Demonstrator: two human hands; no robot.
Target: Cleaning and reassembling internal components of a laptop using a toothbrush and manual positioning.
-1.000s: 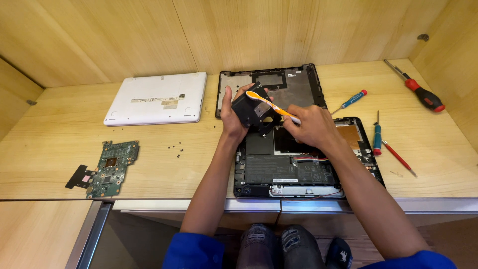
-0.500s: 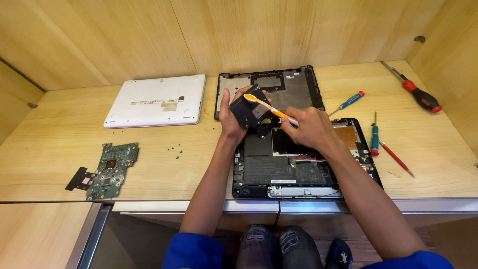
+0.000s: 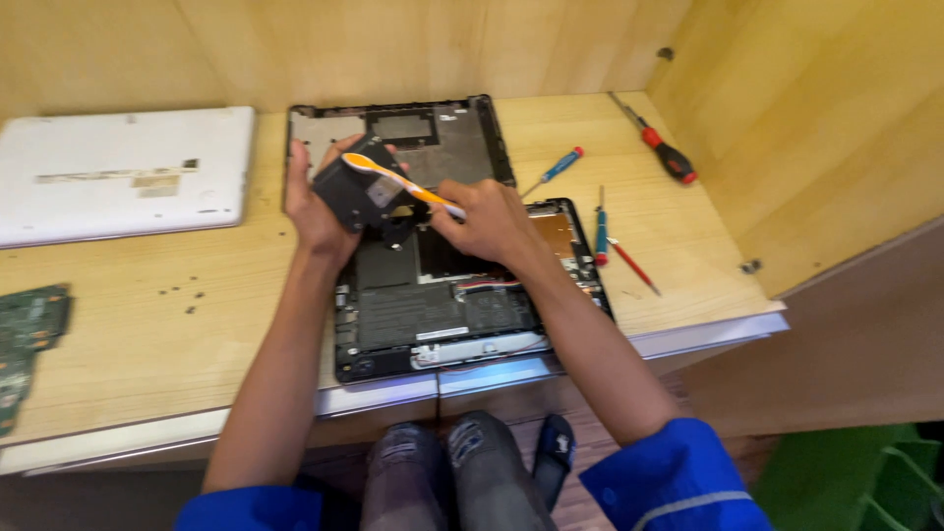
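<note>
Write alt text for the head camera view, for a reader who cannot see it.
Over an opened laptop on a wooden desk, the left hand holds a small black fan module while the right hand works an orange toothbrush across it. Screwdrivers lie to the right, a white cover and green circuit board to the left.

The green circuit board is cut off by the left edge; the white laptop lid too; small screws are blurred.

Observed: blue short sleeves with a pale stripe on the right one, bare forearms, dark grey worn trousers, dark footwear.
</note>
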